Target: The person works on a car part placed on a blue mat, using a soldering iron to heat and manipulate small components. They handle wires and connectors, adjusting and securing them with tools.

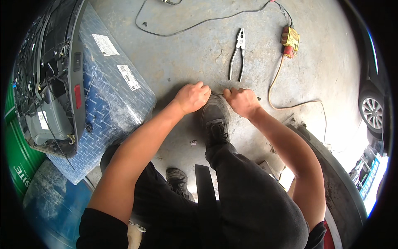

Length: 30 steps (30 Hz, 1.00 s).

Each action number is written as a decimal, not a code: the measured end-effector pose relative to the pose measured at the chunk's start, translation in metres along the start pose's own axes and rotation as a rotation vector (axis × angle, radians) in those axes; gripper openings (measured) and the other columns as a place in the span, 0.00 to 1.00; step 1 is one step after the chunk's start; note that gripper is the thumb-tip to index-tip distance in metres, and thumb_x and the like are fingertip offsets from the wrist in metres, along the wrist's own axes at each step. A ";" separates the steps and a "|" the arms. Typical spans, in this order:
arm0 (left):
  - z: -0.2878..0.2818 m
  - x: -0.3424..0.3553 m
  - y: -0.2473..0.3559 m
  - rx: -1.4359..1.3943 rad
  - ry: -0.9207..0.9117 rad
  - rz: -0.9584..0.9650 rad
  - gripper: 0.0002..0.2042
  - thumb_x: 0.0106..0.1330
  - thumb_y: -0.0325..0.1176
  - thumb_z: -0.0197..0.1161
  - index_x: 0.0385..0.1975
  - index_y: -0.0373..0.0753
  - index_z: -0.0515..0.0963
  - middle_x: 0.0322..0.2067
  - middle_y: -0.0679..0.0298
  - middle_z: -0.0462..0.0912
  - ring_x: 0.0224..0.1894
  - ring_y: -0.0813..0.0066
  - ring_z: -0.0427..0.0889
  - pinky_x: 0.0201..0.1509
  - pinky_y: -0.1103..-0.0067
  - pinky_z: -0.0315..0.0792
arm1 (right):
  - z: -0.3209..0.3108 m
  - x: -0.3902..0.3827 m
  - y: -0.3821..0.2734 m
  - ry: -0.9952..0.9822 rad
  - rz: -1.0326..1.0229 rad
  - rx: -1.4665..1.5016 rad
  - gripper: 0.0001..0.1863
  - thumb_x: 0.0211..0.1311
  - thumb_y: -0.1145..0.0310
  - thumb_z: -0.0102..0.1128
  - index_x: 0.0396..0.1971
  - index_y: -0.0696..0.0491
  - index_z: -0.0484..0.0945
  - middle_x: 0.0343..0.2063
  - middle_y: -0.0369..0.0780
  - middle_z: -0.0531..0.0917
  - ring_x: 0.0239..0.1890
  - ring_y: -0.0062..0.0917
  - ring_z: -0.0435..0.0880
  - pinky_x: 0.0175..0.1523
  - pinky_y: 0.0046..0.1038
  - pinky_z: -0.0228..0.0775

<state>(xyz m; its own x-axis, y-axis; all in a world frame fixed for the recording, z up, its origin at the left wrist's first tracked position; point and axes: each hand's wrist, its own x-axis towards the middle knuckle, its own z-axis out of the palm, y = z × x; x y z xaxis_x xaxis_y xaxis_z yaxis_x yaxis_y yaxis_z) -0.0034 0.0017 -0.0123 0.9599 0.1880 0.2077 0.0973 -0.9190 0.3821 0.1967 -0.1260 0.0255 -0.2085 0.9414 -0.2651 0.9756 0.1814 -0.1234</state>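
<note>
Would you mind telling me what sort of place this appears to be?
Probably a vehicle repair workshop: there is a car wheel at the far right, a black panel with a red reflector, seemingly a vehicle part, at the left, and pliers on the floor.

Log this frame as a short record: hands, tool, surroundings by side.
Left hand: curled, at the toe of the dark laced shoe; any held item unclear
Right hand: curled, across the toe; a small dark end shows beside it
Tool: pliers on the floor, handles toward the person
Left side: blue-wrapped package, green drum
Right side: yellow-and-red block on a cable
</note>
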 end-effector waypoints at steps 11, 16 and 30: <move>0.001 0.000 0.000 -0.038 -0.005 -0.014 0.04 0.55 0.30 0.59 0.20 0.41 0.76 0.24 0.67 0.73 0.32 0.70 0.76 0.29 0.75 0.78 | 0.009 -0.003 -0.003 0.150 -0.003 -0.084 0.05 0.52 0.68 0.57 0.24 0.47 0.69 0.18 0.36 0.75 0.18 0.27 0.81 0.18 0.28 0.71; 0.002 -0.001 0.000 -0.046 -0.003 0.016 0.05 0.56 0.30 0.59 0.20 0.40 0.76 0.24 0.67 0.73 0.32 0.69 0.76 0.29 0.74 0.78 | 0.010 -0.003 -0.007 0.123 0.024 -0.078 0.05 0.53 0.68 0.57 0.25 0.47 0.69 0.18 0.36 0.76 0.18 0.27 0.81 0.18 0.29 0.71; 0.004 -0.002 0.001 -0.051 0.021 0.018 0.03 0.55 0.30 0.60 0.21 0.40 0.77 0.25 0.67 0.73 0.32 0.69 0.76 0.29 0.74 0.77 | 0.020 0.001 0.001 0.035 0.003 -0.011 0.04 0.56 0.70 0.54 0.28 0.52 0.70 0.18 0.39 0.79 0.18 0.31 0.83 0.19 0.32 0.73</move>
<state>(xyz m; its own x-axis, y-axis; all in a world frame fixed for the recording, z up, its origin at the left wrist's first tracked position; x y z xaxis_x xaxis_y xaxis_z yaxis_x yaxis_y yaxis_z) -0.0044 -0.0010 -0.0160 0.9555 0.1799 0.2338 0.0664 -0.9034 0.4237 0.1962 -0.1305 0.0063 -0.2034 0.9512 -0.2321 0.9770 0.1816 -0.1120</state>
